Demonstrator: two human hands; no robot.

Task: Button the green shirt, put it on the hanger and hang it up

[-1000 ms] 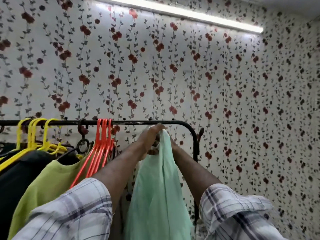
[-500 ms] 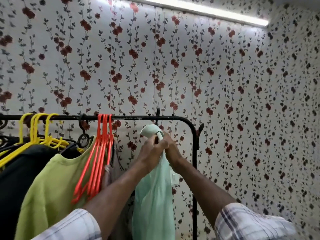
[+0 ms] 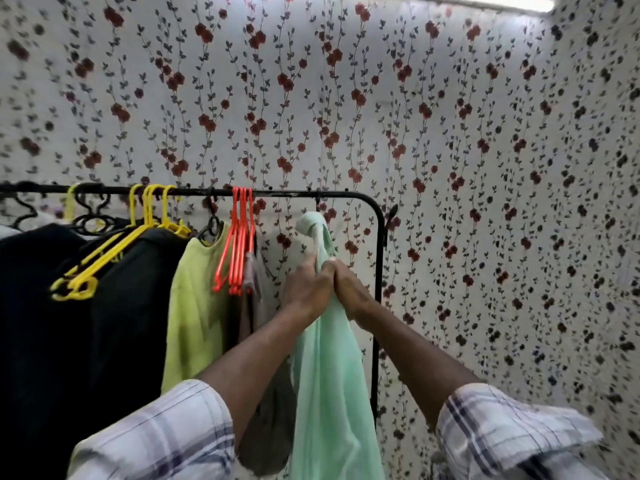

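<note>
The wall [image 3: 450, 133] is covered with flowered paper, and a light strip [image 3: 485, 0] is seen at the top edge, higher in view than half a second ago. More of the rack [image 3: 294, 194] is shown on the left than before. Black clothes [image 3: 52, 323] are hung along its left part. The shirt [image 3: 329, 393], pale green, is hung near the rack's right end, just left of the upright post; its collar is seen just below the rail, where one second ago it was held up against the rail. A lime top [image 3: 197, 306] is hung left of it, and a grey garment [image 3: 266, 427] is seen between the two, partly hidden by the left forearm. Yellow hangers [image 3: 104, 258] are lodged over the black clothes, and orange hangers [image 3: 237, 244] are bunched bare beside the lime top. The left hand [image 3: 308, 289] and right hand [image 3: 349, 289] are pressed together, and the shirt's front is gripped below the collar with curled fingers; half a second ago the collar itself was held. Only the hook of the hanger [image 3: 317, 201] is made out, on the rail.
</note>
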